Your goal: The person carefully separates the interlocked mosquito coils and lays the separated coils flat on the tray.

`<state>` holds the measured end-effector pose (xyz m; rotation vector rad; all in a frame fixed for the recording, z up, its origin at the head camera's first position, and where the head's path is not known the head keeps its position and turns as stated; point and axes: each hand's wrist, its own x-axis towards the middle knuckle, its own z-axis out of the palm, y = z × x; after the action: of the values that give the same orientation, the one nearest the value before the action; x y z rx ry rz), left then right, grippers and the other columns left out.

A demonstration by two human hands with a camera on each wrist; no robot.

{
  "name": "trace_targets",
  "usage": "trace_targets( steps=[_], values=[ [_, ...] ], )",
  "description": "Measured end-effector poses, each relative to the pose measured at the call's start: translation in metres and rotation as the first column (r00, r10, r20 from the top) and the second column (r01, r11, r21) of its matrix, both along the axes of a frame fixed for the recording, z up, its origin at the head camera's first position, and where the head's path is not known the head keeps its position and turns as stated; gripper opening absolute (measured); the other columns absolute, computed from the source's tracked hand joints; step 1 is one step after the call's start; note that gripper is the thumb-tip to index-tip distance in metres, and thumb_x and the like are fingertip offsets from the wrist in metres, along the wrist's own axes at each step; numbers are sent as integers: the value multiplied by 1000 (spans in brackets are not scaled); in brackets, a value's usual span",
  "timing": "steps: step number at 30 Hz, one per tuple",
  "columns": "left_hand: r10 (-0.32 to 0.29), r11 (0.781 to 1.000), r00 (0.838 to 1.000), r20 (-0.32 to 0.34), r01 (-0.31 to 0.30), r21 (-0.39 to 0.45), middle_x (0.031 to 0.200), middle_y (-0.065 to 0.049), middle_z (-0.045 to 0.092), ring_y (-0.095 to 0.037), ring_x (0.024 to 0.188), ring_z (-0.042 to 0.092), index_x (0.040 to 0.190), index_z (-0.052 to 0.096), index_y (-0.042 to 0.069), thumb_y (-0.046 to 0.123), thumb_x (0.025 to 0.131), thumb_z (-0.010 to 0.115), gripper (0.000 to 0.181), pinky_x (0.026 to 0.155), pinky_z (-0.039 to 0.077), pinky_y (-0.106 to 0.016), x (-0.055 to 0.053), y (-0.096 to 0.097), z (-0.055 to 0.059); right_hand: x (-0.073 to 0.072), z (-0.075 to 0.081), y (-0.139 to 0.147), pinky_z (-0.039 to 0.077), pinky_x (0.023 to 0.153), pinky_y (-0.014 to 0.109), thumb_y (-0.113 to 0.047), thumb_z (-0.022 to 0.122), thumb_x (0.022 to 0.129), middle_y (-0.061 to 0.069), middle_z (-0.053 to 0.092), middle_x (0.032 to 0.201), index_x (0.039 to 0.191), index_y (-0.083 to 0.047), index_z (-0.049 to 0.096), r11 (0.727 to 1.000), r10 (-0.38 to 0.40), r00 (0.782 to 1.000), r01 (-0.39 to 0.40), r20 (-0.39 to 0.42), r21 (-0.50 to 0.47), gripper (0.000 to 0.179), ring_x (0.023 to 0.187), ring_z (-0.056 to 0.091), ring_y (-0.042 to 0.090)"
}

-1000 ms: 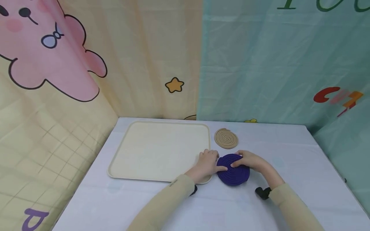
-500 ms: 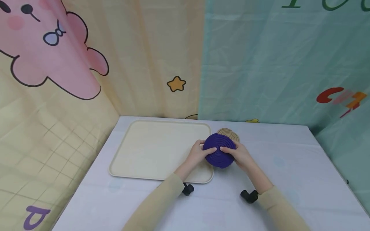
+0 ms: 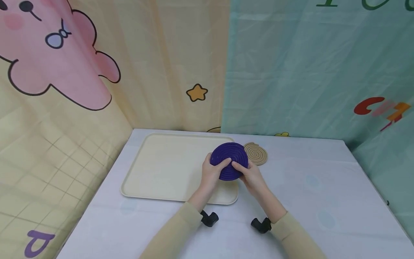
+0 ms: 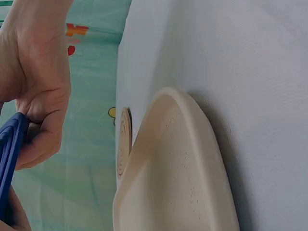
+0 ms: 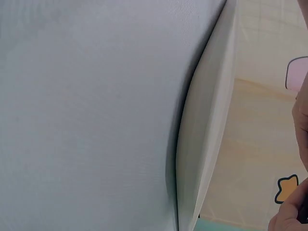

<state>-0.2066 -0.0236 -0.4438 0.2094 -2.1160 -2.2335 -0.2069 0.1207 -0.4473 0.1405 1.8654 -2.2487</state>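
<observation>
In the head view a round purple coaster (image 3: 229,151), coiled in a spiral, is held up over the right part of the cream tray (image 3: 155,165). My left hand (image 3: 210,175) grips its left edge, thumb on the near face and fingers behind. On the opposite edge my right hand (image 3: 253,178) pinches it the same way. Both thumb tips nearly meet near the centre. The left wrist view catches the coaster (image 4: 10,149) edge-on, its near face tilted. Fingers behind the coaster are mostly hidden.
A beige spiral coaster (image 3: 256,154) lies flat on the white table (image 3: 310,201), just right of the tray. The tray has a raised rim (image 4: 199,130). Patterned curtains (image 3: 171,72) stand behind the table and at its sides.
The purple coaster has risen off the table and moved left, from beside the tray to above it. My left hand, earlier touching its edge, now grips it along with the right.
</observation>
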Motion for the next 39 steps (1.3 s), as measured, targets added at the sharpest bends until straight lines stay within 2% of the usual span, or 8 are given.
trace_targets(
  steps=[4,8,14,17,20,27,33,39],
  values=[
    [56,998,997,-62,-54,27,122,-13,66,-27,116,61,120,59,6,26,80,82,51,104,49,-42,2,-3,-1,2,-2,-3,55,85,22,-14,62,96,-1,66,115,142,-1,45,999,31,999,-31,-17,20,50,95,66,5],
    [73,997,993,-97,-71,28,117,-11,68,-24,110,63,116,61,6,22,79,83,46,100,51,-39,2,-4,-4,3,-2,-2,55,87,21,-18,64,95,2,67,116,137,-4,50,997,17,998,-13,-53,80,46,97,66,6],
    [-27,995,988,-152,12,-101,111,-11,70,-24,105,64,111,62,6,23,78,84,43,96,53,-41,6,-11,-3,1,8,9,52,83,15,-15,69,92,-9,61,95,109,-3,57,980,-147,971,169,-190,108,24,90,59,5],
    [-63,987,988,-141,41,-157,109,-11,70,-24,103,65,111,63,7,27,78,84,44,94,54,-41,8,-15,-1,0,11,13,51,77,14,-13,71,90,-13,61,90,108,-3,62,960,-165,958,211,-236,182,23,86,57,5],
    [-54,987,991,-122,34,-160,110,-9,70,-23,104,65,111,64,8,28,77,84,45,95,54,-42,9,-18,-1,-1,9,14,50,71,14,-13,73,88,-14,61,84,103,-2,63,947,-156,953,219,-259,237,21,80,57,4],
    [65,998,997,-48,-66,-19,123,-13,67,-28,118,61,123,61,6,29,78,83,56,105,48,-42,7,-22,-5,2,2,5,50,64,17,-7,72,88,-9,60,73,97,1,59,949,-152,954,214,-260,232,18,66,58,5],
    [76,981,997,-7,-74,180,133,-16,61,-29,126,57,135,55,4,20,79,81,63,109,45,-38,10,-23,-8,9,0,-5,57,70,23,-8,72,89,-7,62,73,95,-2,56,954,-105,971,159,-213,255,18,66,61,6],
    [53,999,997,-51,-53,0,127,-14,66,-29,120,61,130,60,5,25,76,83,62,105,49,-41,14,-31,-7,13,1,-4,54,69,18,-11,75,86,-3,62,82,100,0,62,926,-83,962,171,-258,336,22,73,60,6]
  ],
)
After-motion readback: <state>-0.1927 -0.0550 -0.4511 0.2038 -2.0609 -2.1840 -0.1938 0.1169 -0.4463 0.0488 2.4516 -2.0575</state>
